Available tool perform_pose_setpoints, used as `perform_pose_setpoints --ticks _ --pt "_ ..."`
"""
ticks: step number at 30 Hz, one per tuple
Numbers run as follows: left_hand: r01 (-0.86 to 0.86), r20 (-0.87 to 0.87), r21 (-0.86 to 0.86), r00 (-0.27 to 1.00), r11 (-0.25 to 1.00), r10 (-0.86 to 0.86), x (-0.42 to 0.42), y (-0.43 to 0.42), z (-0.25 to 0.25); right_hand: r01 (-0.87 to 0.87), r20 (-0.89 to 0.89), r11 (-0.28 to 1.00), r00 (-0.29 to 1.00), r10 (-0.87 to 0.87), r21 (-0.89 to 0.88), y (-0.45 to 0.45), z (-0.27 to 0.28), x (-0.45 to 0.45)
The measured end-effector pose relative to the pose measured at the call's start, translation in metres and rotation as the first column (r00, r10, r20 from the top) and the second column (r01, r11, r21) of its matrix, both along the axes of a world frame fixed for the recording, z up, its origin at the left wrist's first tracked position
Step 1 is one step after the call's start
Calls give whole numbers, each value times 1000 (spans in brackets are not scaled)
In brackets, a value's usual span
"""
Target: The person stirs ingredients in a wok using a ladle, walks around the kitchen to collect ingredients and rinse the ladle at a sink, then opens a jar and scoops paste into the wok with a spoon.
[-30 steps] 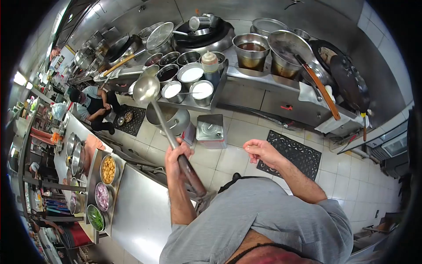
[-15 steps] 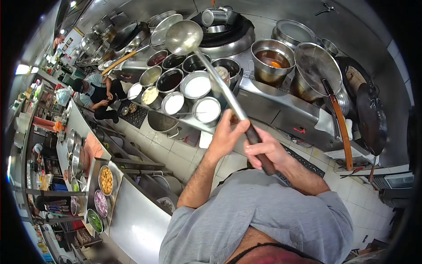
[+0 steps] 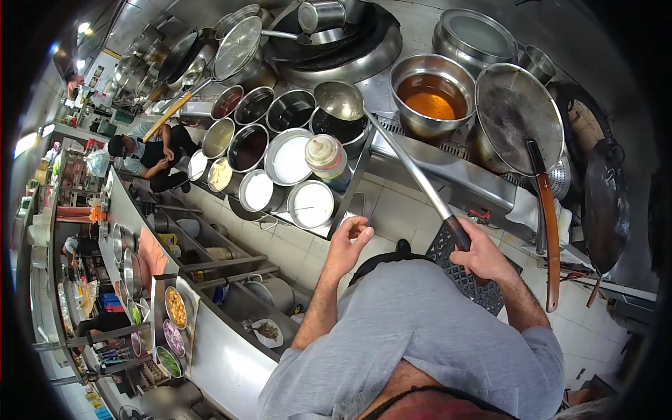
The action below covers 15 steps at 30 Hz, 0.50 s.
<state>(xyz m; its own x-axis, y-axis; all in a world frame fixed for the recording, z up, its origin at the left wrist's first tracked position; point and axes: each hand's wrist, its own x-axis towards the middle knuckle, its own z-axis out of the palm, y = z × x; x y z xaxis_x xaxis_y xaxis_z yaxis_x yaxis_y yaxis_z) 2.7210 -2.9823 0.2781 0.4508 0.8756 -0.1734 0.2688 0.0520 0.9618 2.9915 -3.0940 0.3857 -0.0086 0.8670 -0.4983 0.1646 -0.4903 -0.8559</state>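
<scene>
My right hand [image 3: 483,250] is wrapped round the dark handle of a long metal ladle [image 3: 409,164]. The ladle's bowl is over the dark pot at the rear right of the seasoning pots. My left hand [image 3: 347,246] is empty, its fingers curved and apart, in front of the pots and touching nothing. Near the ladle's shaft stands a squeeze bottle [image 3: 326,157] with a pale top. White contents fill several of the pots [image 3: 310,204]; others hold dark or yellowish contents. Right of the ladle is a pot of amber liquid [image 3: 431,97].
A wide strainer [image 3: 519,117] rests on a pot, with a wooden-handled tool [image 3: 549,231] beside it. A dark wok [image 3: 605,206] is at the right. On the left, a steel counter [image 3: 224,364] holds bowls of chopped food. A seated person [image 3: 157,161] is farther back.
The ladle passed from my left hand to my right, and its bowl came down over the pots. My left hand let go and drew back. The view has shifted towards the stove.
</scene>
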Motion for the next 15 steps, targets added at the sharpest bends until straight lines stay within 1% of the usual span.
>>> perform_pose_setpoints --ticks 1,2,4,5,7,9,11,12,13,15 --pt "0 -2 -5 1000 1000 0 1 3 0 -21 53 1000 998 22 -21 3 0 0" --pt "9 -22 7 1000 1000 -9 3 7 2 -19 51 999 999 21 -26 5 -5 0" --pt "23 -40 15 999 1000 -22 2 13 3 -87 253 991 966 59 101 7 -19 0" --pt "24 -39 22 999 999 -23 1 16 3 -85 257 992 965 57 98 7 -16 -1" --pt "22 -30 34 999 999 -21 -1 21 2 -82 304 996 950 68 33 12 -3 -6" --pt "-17 -28 30 999 999 18 -5 22 0 -92 332 995 940 78 25 17 9 -10" --pt "-25 -20 -1 999 1000 25 -9 22 -3 -102 351 995 932 93 7 18 10 -15" --pt "-29 -11 -25 1000 999 29 -11 21 -5 -115 389 993 915 106 1 20 10 -17" --pt "-30 -11 -28 1000 999 29 -14 20 -7 -128 427 992 897 117 -4 20 9 -19" --pt "-42 -20 -27 999 999 41 -18 17 -11 -142 438 990 891 121 15 21 9 -22"
